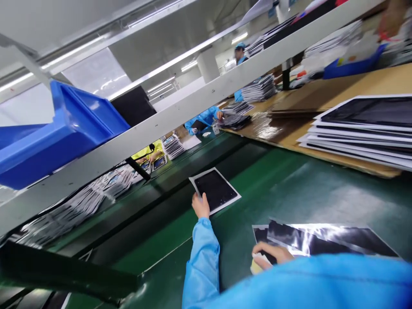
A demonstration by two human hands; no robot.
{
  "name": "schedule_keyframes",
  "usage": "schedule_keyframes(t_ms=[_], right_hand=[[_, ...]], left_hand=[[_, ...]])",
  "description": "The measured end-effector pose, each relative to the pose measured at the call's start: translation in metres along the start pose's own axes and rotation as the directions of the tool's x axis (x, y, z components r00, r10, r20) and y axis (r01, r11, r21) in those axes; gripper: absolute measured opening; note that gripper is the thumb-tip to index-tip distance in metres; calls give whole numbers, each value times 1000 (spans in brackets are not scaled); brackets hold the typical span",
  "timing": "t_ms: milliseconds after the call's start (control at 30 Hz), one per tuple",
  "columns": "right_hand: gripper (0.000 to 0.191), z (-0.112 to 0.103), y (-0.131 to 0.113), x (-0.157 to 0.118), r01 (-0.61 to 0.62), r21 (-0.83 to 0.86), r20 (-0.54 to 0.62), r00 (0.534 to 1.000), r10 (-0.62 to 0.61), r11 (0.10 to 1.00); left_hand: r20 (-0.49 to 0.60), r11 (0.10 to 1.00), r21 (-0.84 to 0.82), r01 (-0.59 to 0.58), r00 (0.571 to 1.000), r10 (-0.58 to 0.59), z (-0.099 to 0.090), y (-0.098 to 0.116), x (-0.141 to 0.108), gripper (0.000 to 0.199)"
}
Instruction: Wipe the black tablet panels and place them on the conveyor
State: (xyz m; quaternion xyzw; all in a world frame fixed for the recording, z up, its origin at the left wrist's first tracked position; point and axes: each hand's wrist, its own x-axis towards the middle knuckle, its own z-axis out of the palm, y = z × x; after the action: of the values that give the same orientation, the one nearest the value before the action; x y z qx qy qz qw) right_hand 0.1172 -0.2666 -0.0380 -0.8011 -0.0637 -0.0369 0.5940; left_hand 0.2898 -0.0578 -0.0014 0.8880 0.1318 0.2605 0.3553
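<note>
My left hand (201, 207) reaches out over the green work surface, its fingers and thumb closed on the left edge of a black sheet with a white border (218, 189). Close to my body, my right hand (278, 254) is curled around a small white and pale yellow pad (256, 267); its exact kind I cannot make out. Beside that hand lie glossy black sheets (331, 240) with bright reflections, overlapping at angles. My blue sleeve covers their near edge.
A stack of white-edged black sheets (360, 133) stands on brown cardboard (289, 133) at right. A white beam (193, 101) crosses above, carrying a blue bin (71, 128). Piles of sheets (77, 210) lie at far left. Co-workers in blue (206, 116) and yellow (146, 152) work farther back.
</note>
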Motion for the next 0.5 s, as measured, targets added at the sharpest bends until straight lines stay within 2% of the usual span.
schedule_keyframes(t_ms=[67,133,167,233,267,300,333,367,400,433,500], right_hand=[[6,-7,1,5,17,32,25,1000,-17,999],[10,-12,2,11,8,70,-36,999,-5,998],[13,-14,3,14,-3,93,-85,996,11,996],[20,-21,4,23,-29,143,-200,978,57,989],[23,-26,5,28,-38,166,-259,962,81,985],[26,-32,5,33,-41,185,-316,943,99,982],[27,-40,4,37,-34,196,-372,922,107,980],[28,-48,3,41,-19,199,-422,901,103,980],[26,-55,2,44,0,192,-462,882,90,981],[24,-63,1,45,22,179,-495,866,71,984],[16,-77,0,45,62,149,-544,838,30,987]], left_hand=[[-53,996,13,-86,995,87,-4,4,-4,39],[-54,979,-5,-204,978,204,-6,13,-20,41],[-31,963,-30,-269,963,268,-4,20,-33,41],[44,897,-99,-430,899,436,4,37,-67,42],[87,838,-145,-525,837,540,10,45,-86,44],[122,709,-188,-680,700,704,15,54,-105,51],[156,587,-215,-781,565,810,21,61,-123,60],[180,510,-217,-832,479,859,26,67,-138,70],[195,455,-211,-865,419,887,29,71,-149,76],[204,434,-200,-878,396,895,32,74,-156,79],[198,441,-198,-875,405,892,37,75,-160,80]])
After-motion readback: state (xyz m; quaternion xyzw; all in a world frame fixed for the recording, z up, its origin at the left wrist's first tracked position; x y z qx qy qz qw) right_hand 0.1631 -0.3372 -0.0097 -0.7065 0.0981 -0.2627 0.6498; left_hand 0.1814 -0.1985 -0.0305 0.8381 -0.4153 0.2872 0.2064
